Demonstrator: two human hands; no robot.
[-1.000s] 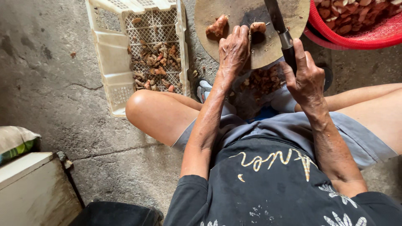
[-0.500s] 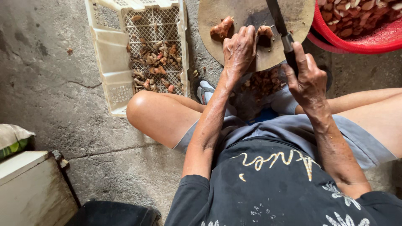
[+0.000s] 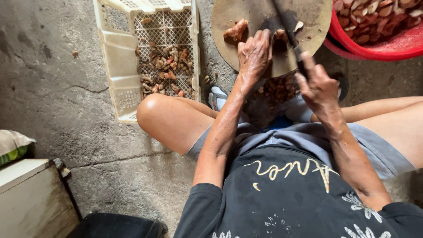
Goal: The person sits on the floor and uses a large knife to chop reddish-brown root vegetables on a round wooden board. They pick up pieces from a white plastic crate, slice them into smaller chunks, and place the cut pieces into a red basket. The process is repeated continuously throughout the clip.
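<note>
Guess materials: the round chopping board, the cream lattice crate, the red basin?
Round brown chopping board: likely wood, matte, stained, dark cut-worn patch. Cream lattice crate: moulded plastic, by its regular grid and ribbed walls, grimy. Red round basin: plastic, judging by the smooth, slightly glossy rim.

Chopping board [image 3: 246,53], far centre: dull brown-grey w/ dark stains. Root pieces [image 3: 235,30] on it: reddish-brown, pale cut faces. Basin [image 3: 387,46], far right: bright red, holding pinkish-tan slices. Crate [image 3: 119,66], far left: cream plastic, lattice mesh, brown scraps inside. Knife [image 3: 288,33]: dark blade & handle. Shirt [image 3: 291,198], near: black w/ cream lettering, white floral print. Shorts [image 3: 308,141]: grey-blue. Floor [image 3: 53,88]: mottled grey concrete.
</note>
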